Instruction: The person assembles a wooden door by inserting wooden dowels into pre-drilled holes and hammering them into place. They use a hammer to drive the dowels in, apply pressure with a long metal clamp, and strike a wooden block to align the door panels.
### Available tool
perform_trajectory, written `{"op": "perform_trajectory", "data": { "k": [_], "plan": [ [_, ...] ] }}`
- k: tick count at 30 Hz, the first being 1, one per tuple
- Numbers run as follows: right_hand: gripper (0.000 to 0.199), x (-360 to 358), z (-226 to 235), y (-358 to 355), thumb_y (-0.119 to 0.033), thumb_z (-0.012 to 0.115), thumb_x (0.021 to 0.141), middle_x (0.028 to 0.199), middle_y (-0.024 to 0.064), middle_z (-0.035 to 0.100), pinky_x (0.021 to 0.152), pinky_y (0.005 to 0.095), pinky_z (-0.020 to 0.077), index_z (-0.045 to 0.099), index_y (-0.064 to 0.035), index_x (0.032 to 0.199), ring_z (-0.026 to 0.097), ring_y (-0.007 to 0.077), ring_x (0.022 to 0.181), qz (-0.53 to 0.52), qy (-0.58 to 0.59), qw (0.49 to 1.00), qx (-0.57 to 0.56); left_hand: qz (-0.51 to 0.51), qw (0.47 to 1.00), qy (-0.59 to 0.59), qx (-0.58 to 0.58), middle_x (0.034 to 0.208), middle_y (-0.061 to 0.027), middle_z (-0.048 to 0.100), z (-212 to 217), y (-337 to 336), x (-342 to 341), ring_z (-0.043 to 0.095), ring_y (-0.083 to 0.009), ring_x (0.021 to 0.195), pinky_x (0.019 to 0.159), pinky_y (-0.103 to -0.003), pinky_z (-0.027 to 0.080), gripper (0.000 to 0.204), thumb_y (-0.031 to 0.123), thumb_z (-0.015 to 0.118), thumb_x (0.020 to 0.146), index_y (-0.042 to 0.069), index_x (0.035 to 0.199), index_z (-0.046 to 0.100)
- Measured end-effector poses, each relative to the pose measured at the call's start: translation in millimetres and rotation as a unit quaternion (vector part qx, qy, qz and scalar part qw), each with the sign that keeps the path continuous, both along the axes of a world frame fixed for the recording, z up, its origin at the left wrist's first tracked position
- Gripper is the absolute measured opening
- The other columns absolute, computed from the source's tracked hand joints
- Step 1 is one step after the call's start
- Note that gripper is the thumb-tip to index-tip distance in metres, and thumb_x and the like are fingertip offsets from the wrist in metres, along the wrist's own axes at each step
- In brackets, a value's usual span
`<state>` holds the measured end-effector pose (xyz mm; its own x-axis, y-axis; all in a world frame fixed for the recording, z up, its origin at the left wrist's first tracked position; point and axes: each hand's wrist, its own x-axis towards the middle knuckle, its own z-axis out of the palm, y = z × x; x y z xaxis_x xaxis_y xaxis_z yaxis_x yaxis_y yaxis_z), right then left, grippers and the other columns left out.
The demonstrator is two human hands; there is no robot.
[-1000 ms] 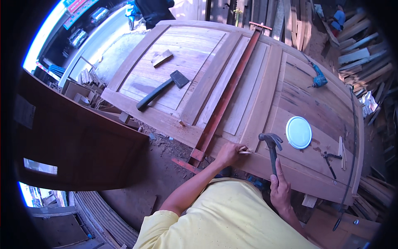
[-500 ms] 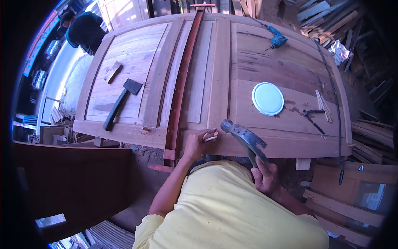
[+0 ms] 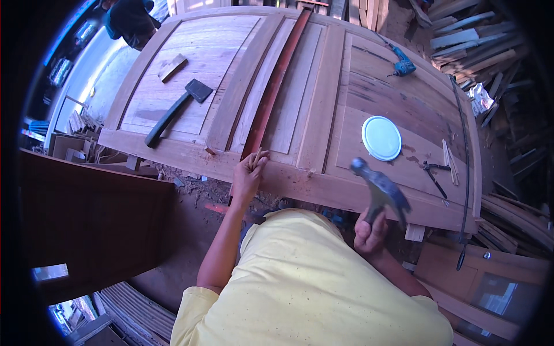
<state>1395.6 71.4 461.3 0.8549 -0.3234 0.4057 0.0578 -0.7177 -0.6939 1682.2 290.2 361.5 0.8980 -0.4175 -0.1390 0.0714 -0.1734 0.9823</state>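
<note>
My left hand (image 3: 248,175) is closed round small wooden dowels (image 3: 258,154), over the near rail of a large panelled wooden door (image 3: 277,169) and beside the red bar clamp (image 3: 270,83). In my right hand (image 3: 371,232) is a claw hammer (image 3: 383,190), raised off the near edge with its head pointing forward and slightly blurred. A short peg (image 3: 210,151) sticks up from the rail, left of my left hand. On the left panel lie a hatchet-like tool (image 3: 179,112) with a dark handle and a wood block (image 3: 172,68).
On the right panel rest a pale round lid (image 3: 381,138), pincers (image 3: 435,173), thin sticks (image 3: 450,161) and a blue drill (image 3: 403,63). A long dark bar (image 3: 461,167) crosses the right end. Timber (image 3: 473,40) is piled far right. Another person (image 3: 131,24) stands far left.
My left hand has moved left with the dowels, up to the red clamp. The hammer has swung rightward, away from the left hand. The view has shifted and tilted somewhat.
</note>
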Motion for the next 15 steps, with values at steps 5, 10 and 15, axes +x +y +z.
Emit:
{"op": "perform_trajectory", "data": {
  "k": [5,10,15],
  "plan": [
    [0.061,35.3,42.8,14.7,-0.019,0.054,0.109,0.067,0.0167,0.063,0.060,0.0512,0.0509,0.032,-0.0221,0.167,0.065,0.0402,0.061,0.016,0.243,0.970,0.003,0.002,1.000,0.010,-0.004,0.100,-0.0031,0.077,2.0,13.0,4.5,0.059,-0.0051,0.061,0.055,-0.025,0.051,0.028,0.021,0.065,0.106,0.003,0.126,0.073],
    [0.060,26.6,65.3,18.4,-0.021,0.051,0.110,0.070,0.0140,0.065,0.060,0.0478,0.0505,0.031,-0.0193,0.167,0.065,0.0356,0.062,-0.026,0.043,0.996,-0.069,0.000,1.000,0.019,0.003,0.101,-0.0040,0.077,2.9,22.2,1.2,0.061,-0.0069,0.063,0.057,-0.026,0.053,0.029,0.021,0.064,0.106,0.003,0.128,0.071],
    [0.060,12.1,3.0,29.4,-0.022,0.048,0.112,0.071,0.0103,0.063,0.055,0.0392,0.0487,0.029,-0.0188,0.168,0.061,0.0212,0.057,-0.047,0.083,0.978,-0.187,-0.014,1.000,0.013,-0.025,0.099,-0.0038,0.077,-3.7,21.6,6.6,0.063,-0.0087,0.064,0.057,-0.027,0.053,0.030,0.020,0.063,0.107,0.005,0.131,0.070]
  ]
}}
